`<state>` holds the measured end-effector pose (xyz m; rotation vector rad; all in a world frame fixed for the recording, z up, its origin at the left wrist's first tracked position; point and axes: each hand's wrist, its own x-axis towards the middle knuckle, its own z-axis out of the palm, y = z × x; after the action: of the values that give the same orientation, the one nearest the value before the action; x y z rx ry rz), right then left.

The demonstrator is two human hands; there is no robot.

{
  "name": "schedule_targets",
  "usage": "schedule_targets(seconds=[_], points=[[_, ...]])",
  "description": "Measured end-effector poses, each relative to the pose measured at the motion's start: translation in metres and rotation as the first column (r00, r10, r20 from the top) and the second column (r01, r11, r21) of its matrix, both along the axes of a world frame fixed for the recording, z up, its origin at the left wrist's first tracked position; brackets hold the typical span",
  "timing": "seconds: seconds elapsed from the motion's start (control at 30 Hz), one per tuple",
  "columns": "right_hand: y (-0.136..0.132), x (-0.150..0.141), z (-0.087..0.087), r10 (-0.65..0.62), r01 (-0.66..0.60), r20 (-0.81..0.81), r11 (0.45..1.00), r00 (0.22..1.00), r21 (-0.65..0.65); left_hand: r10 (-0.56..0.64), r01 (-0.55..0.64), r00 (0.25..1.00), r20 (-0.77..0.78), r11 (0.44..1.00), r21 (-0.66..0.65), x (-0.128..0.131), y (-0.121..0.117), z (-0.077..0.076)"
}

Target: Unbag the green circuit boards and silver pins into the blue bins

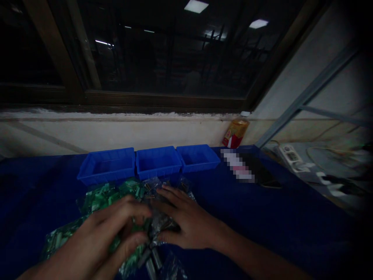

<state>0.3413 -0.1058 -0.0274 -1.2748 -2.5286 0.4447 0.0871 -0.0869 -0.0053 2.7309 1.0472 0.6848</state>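
Left hand, loosely curled with thumb and forefinger parted, and right hand, spread over a clear bag, have bagged green parts at ten o'clock, outside three blue trays at twelve o'clock, so the handling looks barely begun.

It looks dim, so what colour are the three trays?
Blue; the trays show best in the head view.

Three blue bins, one left hand, one right hand, one bottle and one power strip seen, green pieces too heaped to be counted
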Motion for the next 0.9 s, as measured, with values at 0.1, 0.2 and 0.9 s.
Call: schedule_targets(seconds=[0.1, 0.2, 0.9], points=[[0.001, 0.001, -0.004, 0.012, -0.012, -0.001, 0.999, 1.0, 0.037, 0.005, 0.003, 0.993, -0.122, 0.998, 0.061, 0.006, 0.014, -0.006], [0.003, 0.002, -0.007, 0.039, -0.039, -0.002, 0.997, 0.999, 0.074, 0.168, -0.142, 0.957, -0.238, 0.982, 0.123, -0.001, 0.019, -0.022], [0.007, 0.01, -0.009, 0.098, -0.087, -0.138, 0.993, 0.986, 0.083, 0.47, -0.467, 0.882, -0.016, 0.88, 0.086, 0.003, 0.017, -0.007]])
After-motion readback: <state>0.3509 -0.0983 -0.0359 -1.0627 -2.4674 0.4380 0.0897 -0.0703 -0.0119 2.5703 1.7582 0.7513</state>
